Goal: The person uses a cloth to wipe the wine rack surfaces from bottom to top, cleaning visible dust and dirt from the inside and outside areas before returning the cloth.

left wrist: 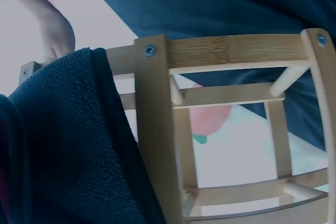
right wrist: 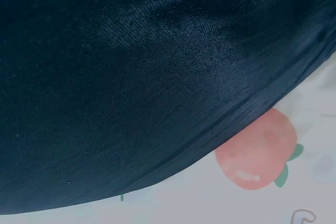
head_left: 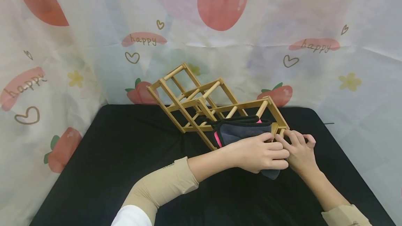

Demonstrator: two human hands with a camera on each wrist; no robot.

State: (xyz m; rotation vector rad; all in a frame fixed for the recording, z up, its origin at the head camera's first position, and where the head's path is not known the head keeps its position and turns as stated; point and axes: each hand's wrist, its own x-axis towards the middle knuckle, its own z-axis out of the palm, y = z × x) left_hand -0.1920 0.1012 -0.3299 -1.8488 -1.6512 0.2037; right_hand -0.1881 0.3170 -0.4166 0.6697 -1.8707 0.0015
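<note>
A folding wooden wine rack (head_left: 188, 107) lies at a slant, its right end near both hands. Over that end hangs a dark blue fleece piece (head_left: 242, 130) with black trim and pink edging. My left hand (head_left: 259, 152) grips the fleece, and a flap of it shows below the fingers. Close beside it, my right hand (head_left: 299, 149) holds the rack's right end with bent fingers; its fingertips are partly hidden. In the left wrist view the fleece (left wrist: 73, 129) covers part of the slatted frame (left wrist: 152, 93), with the right hand (left wrist: 56, 32) behind.
A black cloth (head_left: 125, 142) covers the table beneath the rack. Behind and at the sides hangs a pale curtain (head_left: 94, 44) with fruit and heart prints. Only dark tabletop cloth (right wrist: 131, 93) and curtain (right wrist: 184, 198) appear in the right wrist view.
</note>
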